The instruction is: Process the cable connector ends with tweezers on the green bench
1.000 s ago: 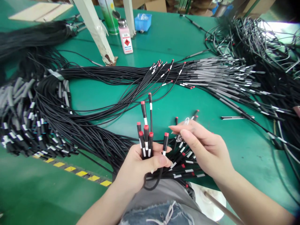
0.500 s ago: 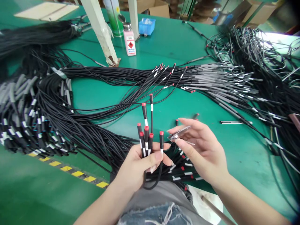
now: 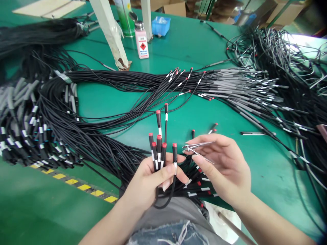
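My left hand [image 3: 150,180] is closed around several black cables, whose red-tipped connectors [image 3: 158,143] stand up above the fingers. One connector [image 3: 174,153] is pinched apart from the others under the thumb, its cable looping down below the hand. In my right hand [image 3: 224,166] is a small metal nail clipper [image 3: 196,148], held between thumb and fingers with its lever spread. Its jaws point at the pinched connector, with a gap between them. Behind and below the hands lie more red-tipped cable ends [image 3: 204,189], partly hidden by the fingers.
A long bundle of black cables [image 3: 114,80] crosses the green table [image 3: 224,115]. Tangled cables [image 3: 293,75] are heaped at right. A silver tool [image 3: 258,133] lies near the right hand. Farther back stand a pink bottle [image 3: 142,44], a blue bin [image 3: 160,26] and a white post [image 3: 109,32].
The nail clipper has turned slightly in my right hand and its lever stands differently. My left hand keeps its grip on the cables, almost unmoved.
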`<state>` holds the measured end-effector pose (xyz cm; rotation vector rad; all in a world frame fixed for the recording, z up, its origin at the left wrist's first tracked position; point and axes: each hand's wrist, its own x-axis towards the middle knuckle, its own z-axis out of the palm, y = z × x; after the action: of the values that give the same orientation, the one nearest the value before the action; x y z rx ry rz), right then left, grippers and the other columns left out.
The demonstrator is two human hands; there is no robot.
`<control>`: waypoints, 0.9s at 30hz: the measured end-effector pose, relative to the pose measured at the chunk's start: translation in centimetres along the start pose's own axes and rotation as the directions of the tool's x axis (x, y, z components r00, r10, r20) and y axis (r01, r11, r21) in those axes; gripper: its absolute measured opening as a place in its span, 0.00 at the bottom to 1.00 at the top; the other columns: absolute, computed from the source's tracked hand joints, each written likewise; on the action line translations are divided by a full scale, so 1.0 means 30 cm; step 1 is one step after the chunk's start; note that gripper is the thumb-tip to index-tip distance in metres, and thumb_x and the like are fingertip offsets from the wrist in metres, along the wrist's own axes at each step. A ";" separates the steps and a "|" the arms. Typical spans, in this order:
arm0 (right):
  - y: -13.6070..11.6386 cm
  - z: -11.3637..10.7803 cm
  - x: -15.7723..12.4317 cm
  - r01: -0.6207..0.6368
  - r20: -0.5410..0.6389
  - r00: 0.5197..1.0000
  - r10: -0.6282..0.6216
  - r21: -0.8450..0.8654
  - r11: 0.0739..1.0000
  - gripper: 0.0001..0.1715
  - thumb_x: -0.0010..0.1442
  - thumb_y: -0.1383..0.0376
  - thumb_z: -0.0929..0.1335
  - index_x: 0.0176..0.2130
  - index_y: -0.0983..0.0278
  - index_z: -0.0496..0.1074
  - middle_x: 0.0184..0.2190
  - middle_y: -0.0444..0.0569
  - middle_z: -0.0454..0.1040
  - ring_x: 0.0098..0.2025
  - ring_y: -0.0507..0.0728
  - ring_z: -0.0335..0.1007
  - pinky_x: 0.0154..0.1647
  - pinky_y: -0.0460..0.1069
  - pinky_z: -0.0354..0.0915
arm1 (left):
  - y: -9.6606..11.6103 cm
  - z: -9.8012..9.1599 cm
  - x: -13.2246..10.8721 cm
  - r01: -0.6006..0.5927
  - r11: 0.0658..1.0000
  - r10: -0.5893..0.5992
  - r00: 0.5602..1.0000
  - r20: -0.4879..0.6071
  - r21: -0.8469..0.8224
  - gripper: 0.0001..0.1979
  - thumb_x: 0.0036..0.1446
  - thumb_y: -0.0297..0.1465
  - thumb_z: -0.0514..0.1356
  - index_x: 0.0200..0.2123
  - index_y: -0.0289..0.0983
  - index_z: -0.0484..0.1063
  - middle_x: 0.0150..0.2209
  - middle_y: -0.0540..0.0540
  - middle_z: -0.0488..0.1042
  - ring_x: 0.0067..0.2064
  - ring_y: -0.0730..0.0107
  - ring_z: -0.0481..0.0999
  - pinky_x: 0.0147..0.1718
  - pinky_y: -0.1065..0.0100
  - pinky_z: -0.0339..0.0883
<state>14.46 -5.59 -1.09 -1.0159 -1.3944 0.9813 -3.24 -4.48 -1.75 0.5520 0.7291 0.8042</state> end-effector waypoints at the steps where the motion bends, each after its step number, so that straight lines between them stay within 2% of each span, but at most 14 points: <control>1: -0.002 0.000 -0.004 0.015 0.009 1.000 -0.015 0.011 1.000 0.22 0.63 0.76 0.67 0.53 0.57 0.65 0.46 0.48 0.75 0.47 0.53 0.75 0.50 0.49 0.75 | 0.000 -0.001 -0.001 -0.005 1.000 0.005 1.000 0.006 -0.009 0.09 0.54 0.32 0.68 0.38 0.36 0.81 0.25 0.43 0.80 0.18 0.82 0.59 0.18 0.75 0.47; 6: 0.004 -0.002 -0.025 0.123 0.054 0.991 -0.122 -0.004 0.992 0.27 0.62 0.79 0.66 0.55 0.58 0.63 0.48 0.51 0.74 0.51 0.57 0.74 0.54 0.56 0.73 | -0.001 -0.005 -0.004 0.003 0.999 -0.002 1.000 0.013 -0.036 0.08 0.55 0.31 0.67 0.38 0.35 0.81 0.24 0.43 0.79 0.19 0.83 0.59 0.18 0.76 0.46; 11: 0.020 0.000 -0.032 0.171 0.141 0.976 -0.165 -0.027 0.985 0.31 0.60 0.81 0.66 0.57 0.59 0.62 0.49 0.52 0.73 0.53 0.58 0.72 0.54 0.56 0.72 | -0.004 -0.005 0.002 -0.012 0.999 0.014 0.999 0.047 -0.043 0.07 0.56 0.31 0.66 0.37 0.34 0.80 0.27 0.41 0.81 0.19 0.84 0.59 0.20 0.77 0.49; 13: 0.018 -0.001 -0.029 0.189 0.142 0.973 -0.183 -0.033 0.981 0.33 0.60 0.81 0.66 0.60 0.57 0.60 0.48 0.52 0.72 0.51 0.58 0.72 0.52 0.56 0.72 | -0.004 -0.004 0.002 -0.010 0.999 0.011 0.999 0.034 -0.050 0.07 0.55 0.31 0.67 0.37 0.34 0.80 0.26 0.42 0.81 0.19 0.83 0.59 0.19 0.77 0.49; 15: 0.011 -0.007 -0.023 0.208 0.094 0.975 -0.200 -0.089 0.974 0.33 0.62 0.78 0.65 0.62 0.56 0.59 0.45 0.50 0.73 0.46 0.57 0.74 0.45 0.53 0.73 | -0.005 -0.003 0.003 0.004 0.998 -0.004 1.000 0.004 -0.060 0.07 0.54 0.31 0.68 0.36 0.34 0.80 0.24 0.43 0.80 0.18 0.83 0.59 0.19 0.77 0.48; 18: -0.003 -0.020 -0.006 0.113 0.055 0.993 -0.101 -0.299 0.948 0.19 0.66 0.71 0.64 0.54 0.57 0.69 0.33 0.46 0.72 0.34 0.53 0.69 0.35 0.49 0.68 | -0.015 0.000 0.008 0.054 0.997 -0.057 0.997 -0.060 -0.054 0.08 0.49 0.32 0.71 0.31 0.34 0.78 0.23 0.43 0.80 0.17 0.83 0.59 0.18 0.76 0.47; 20: -0.007 -0.023 0.006 -0.004 0.131 0.990 0.049 -0.329 0.944 0.08 0.67 0.65 0.66 0.45 0.59 0.74 0.29 0.45 0.71 0.32 0.53 0.67 0.32 0.47 0.66 | -0.026 0.004 0.015 0.089 0.996 -0.090 0.993 -0.079 -0.017 0.11 0.46 0.33 0.73 0.27 0.34 0.76 0.23 0.43 0.80 0.16 0.82 0.58 0.17 0.75 0.46; 23: -0.007 -0.019 0.016 -0.133 0.263 0.949 0.176 -0.173 0.976 0.08 0.67 0.61 0.67 0.39 0.62 0.75 0.29 0.45 0.73 0.31 0.52 0.69 0.32 0.47 0.65 | -0.028 0.006 0.020 0.090 0.990 -0.082 0.994 -0.077 0.108 0.13 0.46 0.37 0.72 0.27 0.34 0.77 0.15 0.51 0.70 0.15 0.82 0.55 0.15 0.74 0.44; 25: -0.004 -0.018 0.020 -0.190 0.198 0.961 0.195 -0.046 0.981 0.10 0.67 0.61 0.66 0.35 0.62 0.74 0.29 0.45 0.72 0.30 0.51 0.68 0.31 0.46 0.65 | -0.004 0.002 0.013 0.047 0.975 -0.030 0.996 -0.079 0.219 0.14 0.52 0.40 0.69 0.30 0.33 0.79 0.12 0.55 0.62 0.15 0.82 0.53 0.15 0.74 0.44; 27: -0.005 -0.026 0.029 -0.224 0.045 0.974 0.220 0.123 0.967 0.12 0.68 0.60 0.66 0.34 0.62 0.73 0.28 0.44 0.70 0.27 0.50 0.67 0.27 0.46 0.63 | 0.044 -0.005 -0.001 -0.033 0.964 0.058 0.994 -0.088 0.262 0.14 0.58 0.40 0.64 0.32 0.34 0.79 0.14 0.54 0.64 0.15 0.82 0.54 0.15 0.74 0.43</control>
<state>15.22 -4.78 -0.64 -1.0810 -1.2437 1.2395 -3.96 -3.70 -0.94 0.7733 0.9203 0.7864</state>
